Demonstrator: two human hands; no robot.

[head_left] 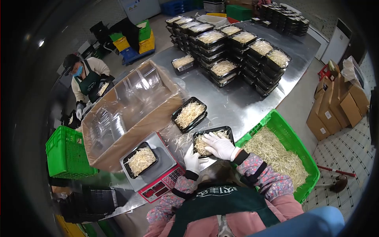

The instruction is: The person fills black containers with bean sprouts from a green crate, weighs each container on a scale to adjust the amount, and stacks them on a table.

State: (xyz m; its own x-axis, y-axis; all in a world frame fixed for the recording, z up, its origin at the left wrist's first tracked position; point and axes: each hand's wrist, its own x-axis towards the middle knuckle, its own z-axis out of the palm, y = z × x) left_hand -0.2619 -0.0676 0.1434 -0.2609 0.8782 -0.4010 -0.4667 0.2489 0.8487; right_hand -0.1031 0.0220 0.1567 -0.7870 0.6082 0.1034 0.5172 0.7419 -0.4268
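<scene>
A black tray of bean sprouts [201, 147] lies at the table's near edge between my gloved hands. My left hand [193, 160] is at its lower left corner, fingers along the side. My right hand [219, 146] lies flat over the sprouts with its fingers stretched out. Just above, a stack of black trays [190, 114] has sprouts in the top one. To the left, another filled tray [140, 160] sits on a red scale [160, 185]. At the right stands a green crate [312, 168] holding a heap of loose sprouts [274, 158].
A cardboard box [136, 128] with clear plastic lids stands left of the trays. Stacks of covered trays [221, 51] cover the table's far part. A masked co-worker [89, 77] is at the left, near a green crate [67, 154]. Flattened cardboard [335, 106] stands right.
</scene>
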